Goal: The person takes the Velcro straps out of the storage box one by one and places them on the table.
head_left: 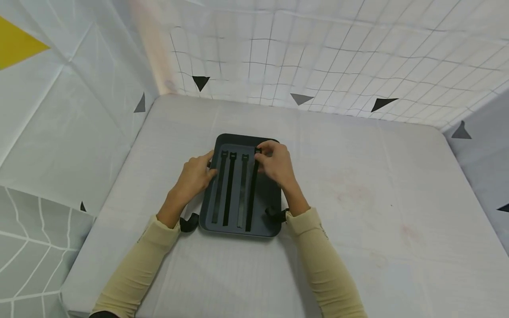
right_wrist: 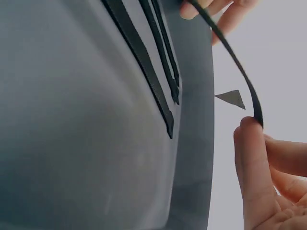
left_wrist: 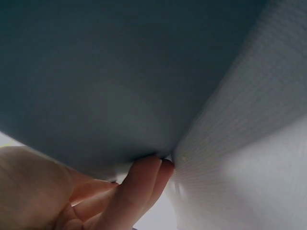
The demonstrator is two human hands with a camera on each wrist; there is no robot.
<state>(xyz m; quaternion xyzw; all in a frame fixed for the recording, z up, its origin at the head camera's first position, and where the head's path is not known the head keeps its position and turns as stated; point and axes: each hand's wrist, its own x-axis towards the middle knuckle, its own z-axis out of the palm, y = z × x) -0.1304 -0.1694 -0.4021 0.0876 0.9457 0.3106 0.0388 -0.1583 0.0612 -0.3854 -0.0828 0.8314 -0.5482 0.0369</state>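
Note:
A dark grey tray [head_left: 267, 194] lies on the table with three black hook-and-loop cable ties [head_left: 228, 190] laid lengthwise in it, slotted heads at the far end. My left hand [head_left: 195, 176] grips the tray's left side, thumb over the rim; in the left wrist view its fingers [left_wrist: 136, 191] reach to the tray's outer wall [left_wrist: 110, 86]. My right hand [head_left: 277, 163] pinches the head of another black cable tie [head_left: 252, 194] between thumb and fingertips. In the right wrist view this held cable tie [right_wrist: 235, 55] bows up from the tray, apart from the others.
A white-covered table [head_left: 377, 198] surrounds the tray. White grid-lined sheeting [head_left: 310, 53] with dark triangles rises behind it, and pale panels stand at left and right. Black wrist straps [head_left: 189, 223] show by both cuffs.

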